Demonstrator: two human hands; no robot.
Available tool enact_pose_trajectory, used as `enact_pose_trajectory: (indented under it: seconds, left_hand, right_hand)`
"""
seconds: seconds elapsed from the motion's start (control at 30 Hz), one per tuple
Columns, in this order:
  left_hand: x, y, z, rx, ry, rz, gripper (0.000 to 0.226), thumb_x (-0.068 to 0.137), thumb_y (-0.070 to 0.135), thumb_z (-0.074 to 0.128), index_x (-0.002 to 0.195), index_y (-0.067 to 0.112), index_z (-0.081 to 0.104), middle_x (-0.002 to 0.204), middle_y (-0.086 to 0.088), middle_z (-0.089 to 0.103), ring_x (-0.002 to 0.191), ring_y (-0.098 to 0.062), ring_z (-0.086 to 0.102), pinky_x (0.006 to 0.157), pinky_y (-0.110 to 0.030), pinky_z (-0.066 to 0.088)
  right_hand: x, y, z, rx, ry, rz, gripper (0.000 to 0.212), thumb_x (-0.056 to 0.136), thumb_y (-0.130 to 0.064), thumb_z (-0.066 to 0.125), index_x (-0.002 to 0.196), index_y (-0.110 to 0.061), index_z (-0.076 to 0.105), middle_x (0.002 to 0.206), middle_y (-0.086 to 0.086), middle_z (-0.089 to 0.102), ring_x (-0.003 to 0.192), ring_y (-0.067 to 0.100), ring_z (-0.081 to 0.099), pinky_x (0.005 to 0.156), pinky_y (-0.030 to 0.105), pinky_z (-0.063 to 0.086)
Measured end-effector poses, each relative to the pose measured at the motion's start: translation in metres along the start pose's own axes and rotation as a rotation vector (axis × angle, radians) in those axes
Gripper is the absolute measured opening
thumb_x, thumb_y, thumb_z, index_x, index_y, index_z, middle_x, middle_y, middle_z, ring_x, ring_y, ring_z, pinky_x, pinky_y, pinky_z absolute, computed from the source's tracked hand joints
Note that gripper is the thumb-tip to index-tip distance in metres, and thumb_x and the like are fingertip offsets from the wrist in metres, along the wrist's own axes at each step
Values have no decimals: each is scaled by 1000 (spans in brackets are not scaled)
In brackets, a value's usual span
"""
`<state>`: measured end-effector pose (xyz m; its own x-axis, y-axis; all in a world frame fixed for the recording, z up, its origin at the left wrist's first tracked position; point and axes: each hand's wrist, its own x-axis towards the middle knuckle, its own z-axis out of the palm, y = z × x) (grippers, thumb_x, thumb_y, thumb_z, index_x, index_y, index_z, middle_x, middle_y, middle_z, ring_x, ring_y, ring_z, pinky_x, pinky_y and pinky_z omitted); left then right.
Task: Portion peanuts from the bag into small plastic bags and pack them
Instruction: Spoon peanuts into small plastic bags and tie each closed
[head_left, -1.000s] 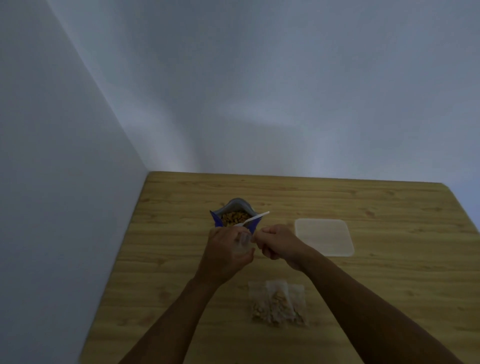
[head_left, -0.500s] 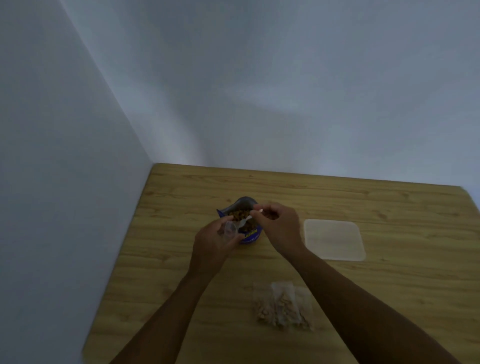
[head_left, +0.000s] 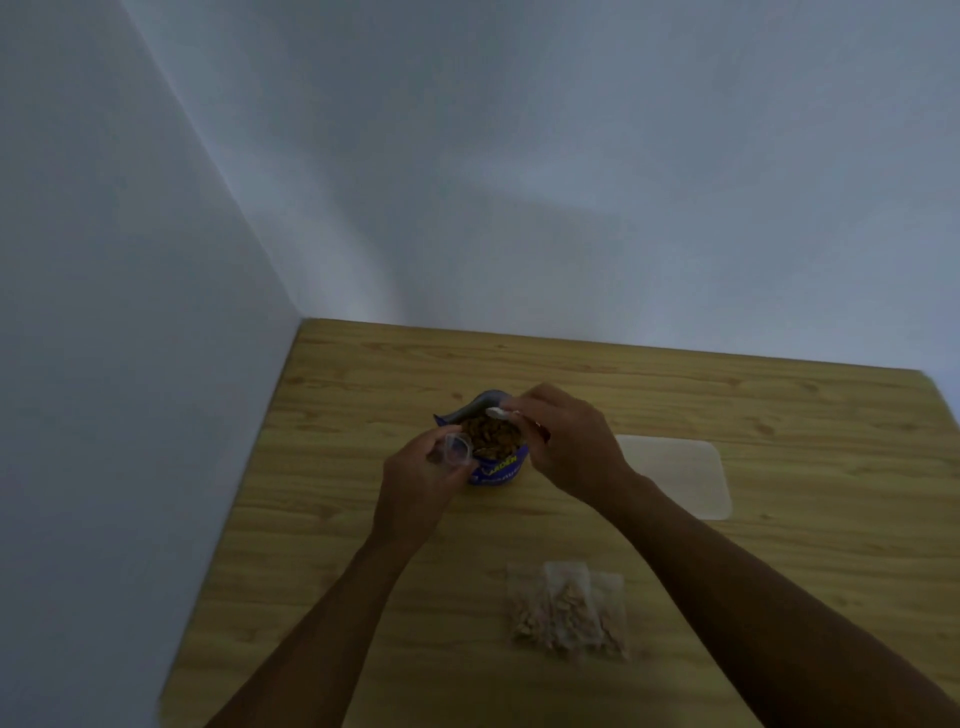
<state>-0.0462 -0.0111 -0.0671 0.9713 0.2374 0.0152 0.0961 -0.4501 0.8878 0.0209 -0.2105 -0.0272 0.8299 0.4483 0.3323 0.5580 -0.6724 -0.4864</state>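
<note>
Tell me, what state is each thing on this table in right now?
Peanut bag: upright, open, peanuts showing.
Small clear bag: mouth held open by the left hand, beside the peanut bag.
White spoon: gripped by the right hand, over the peanut bag's mouth.
Filled small bags: lying flat, peanuts inside.
Translucent sheet: flat on the table.

Blue bag (head_left: 497, 470) with yellow lettering, wood-grain table (head_left: 675, 395)

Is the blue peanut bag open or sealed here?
Open: the bag stands with its mouth spread, peanuts show inside, and the right hand holds a white spoon over it.
</note>
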Motion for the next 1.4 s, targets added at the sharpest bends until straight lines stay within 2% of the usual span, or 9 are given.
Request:
enact_pose_trajectory:
  seconds: [0.17, 0.27, 0.37, 0.5, 0.67, 0.77, 0.93, 1.1, 1.4]
  left_hand:
    - [3, -8, -5, 145, 74, 180, 43, 70, 15, 86, 110, 7, 72, 119, -9, 64, 110, -18, 60, 94, -38, 51]
    - [1, -7, -7, 170, 37, 262, 42, 68, 7, 86, 107, 0, 72, 122, -15, 67, 122, -24, 57, 98, -35, 45]
    - [2, -11, -11, 107, -7, 217, 45, 71, 8, 86, 113, 1, 72, 130, -10, 63, 125, -17, 55, 102, -33, 48]
    - [6, -19, -13, 34, -38, 107, 50, 71, 13, 87, 118, 11, 71, 141, -7, 56, 126, 3, 50, 104, -17, 44]
    - [7, -15, -13, -2, -58, 50, 48, 72, 14, 86, 118, 15, 72, 142, -4, 56, 129, -3, 51, 104, -21, 45]
    - [8, -17, -14, -12, -60, 61, 47, 73, 14, 86, 118, 13, 72, 141, -4, 56, 129, -2, 51, 106, -28, 47]
    - [8, -18, -13, -14, -56, 72, 46, 74, 17, 85, 118, 13, 72, 140, -5, 58, 128, -5, 54, 104, -28, 48]
    - [8, -15, -14, -10, -54, 73, 46, 74, 16, 85, 117, 11, 72, 139, -7, 59, 127, -7, 55, 102, -24, 48]
    - [5, -11, -19, 94, 4, 83, 53, 72, 18, 87, 121, 8, 68, 133, -6, 61, 123, -14, 56, 103, -29, 46]
  right_hand:
    - [-6, 3, 22, 76, 66, 132, 21, 89, -11, 70, 106, -20, 78, 87, 0, 77, 67, 9, 67, 57, 28, 55]
    - [-7, -1, 30, 162, 155, 257, 14, 87, -7, 73, 98, -13, 81, 74, 0, 77, 54, -5, 58, 54, 5, 43]
    - [-4, -1, 33, 213, 196, 384, 13, 88, -7, 71, 95, -13, 81, 81, -1, 78, 69, -1, 65, 57, 1, 41]
    - [-4, -2, 34, 241, 174, 431, 13, 90, -9, 70, 96, -14, 81, 80, -8, 75, 59, -9, 62, 55, 2, 40]
    - [-2, -6, 37, 300, 160, 560, 12, 91, -12, 69, 93, -15, 81, 55, -20, 61, 48, -4, 58, 46, 7, 36]
    - [-1, -4, 30, 320, 172, 622, 13, 92, -14, 69, 90, -16, 81, 56, -26, 59, 46, -6, 58, 46, 8, 37]
    - [-8, -11, 35, 340, 143, 679, 12, 93, -18, 68, 92, -18, 81, 56, -7, 68, 37, 4, 54, 43, 27, 48]
    - [-6, -10, 33, 414, 158, 785, 13, 94, -20, 68, 93, -17, 80, 52, -11, 63, 38, -1, 53, 49, 22, 43]
    - [-12, -7, 19, 618, 263, 980, 12, 95, -19, 68, 97, -14, 78, 65, 6, 70, 36, 5, 47, 40, 22, 41]
